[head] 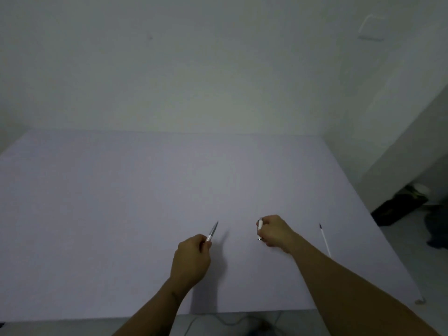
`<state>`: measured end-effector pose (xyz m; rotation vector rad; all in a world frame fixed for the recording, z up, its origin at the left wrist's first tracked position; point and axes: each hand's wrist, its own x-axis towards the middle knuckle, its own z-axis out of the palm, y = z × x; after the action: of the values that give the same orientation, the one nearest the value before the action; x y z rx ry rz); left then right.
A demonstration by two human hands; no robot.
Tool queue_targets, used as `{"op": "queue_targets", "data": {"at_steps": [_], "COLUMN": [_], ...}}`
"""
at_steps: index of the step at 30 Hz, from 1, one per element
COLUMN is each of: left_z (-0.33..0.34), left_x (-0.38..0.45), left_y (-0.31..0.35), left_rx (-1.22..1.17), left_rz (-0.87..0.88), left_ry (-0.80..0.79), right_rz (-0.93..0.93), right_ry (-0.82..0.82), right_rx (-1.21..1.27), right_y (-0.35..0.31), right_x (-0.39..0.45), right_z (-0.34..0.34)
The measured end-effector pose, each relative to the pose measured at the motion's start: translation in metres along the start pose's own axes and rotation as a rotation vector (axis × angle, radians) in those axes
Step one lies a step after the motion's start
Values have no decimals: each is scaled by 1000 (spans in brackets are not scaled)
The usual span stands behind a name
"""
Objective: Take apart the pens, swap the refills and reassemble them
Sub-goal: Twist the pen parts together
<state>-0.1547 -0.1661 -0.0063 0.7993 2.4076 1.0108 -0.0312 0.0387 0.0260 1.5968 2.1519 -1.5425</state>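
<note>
A pale lilac worktop (121, 214) is seen from above, set against a white wall (194, 69). Low in the centre of the frame, the left hand (191, 259) is closed around a silver pen barrel (212, 231), its pointed tip angled up and away. Just to the right, the right hand (275, 232) is clenched on a short white pen piece (260, 224). A thin white refill (324, 240) lies on the worktop further right, apart from both hands. Dark items (400, 204) are seen on the floor at the right edge.
</note>
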Motion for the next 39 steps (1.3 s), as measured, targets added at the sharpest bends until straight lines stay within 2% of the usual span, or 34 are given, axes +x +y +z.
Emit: {"op": "queue_targets", "data": {"at_steps": [3, 10, 20, 24, 29, 31, 39], "left_z": [7, 31, 44, 44, 42, 39, 13], "left_x": [1, 14, 21, 21, 20, 18, 9], "left_y": [6, 33, 49, 53, 57, 58, 50], "left_rx": [-41, -182, -172, -196, -177, -170, -166], "left_rz": [0, -92, -170, -209, -183, -158, -89], "left_ry": [-52, -108, -145, -98, -18, -10, -44], "right_rz": [-72, -105, -148, -240, -160, -128, -212], "right_ry": [72, 140, 214, 234, -23, -78, 33], "right_rx": [-234, -415, -386, -246, 240, 355, 352], "right_y": [16, 40, 50, 37, 2, -9, -26], "right_x": [4, 32, 51, 39, 7, -3, -21], "right_z": [3, -6, -10, -7, 16, 24, 47]}}
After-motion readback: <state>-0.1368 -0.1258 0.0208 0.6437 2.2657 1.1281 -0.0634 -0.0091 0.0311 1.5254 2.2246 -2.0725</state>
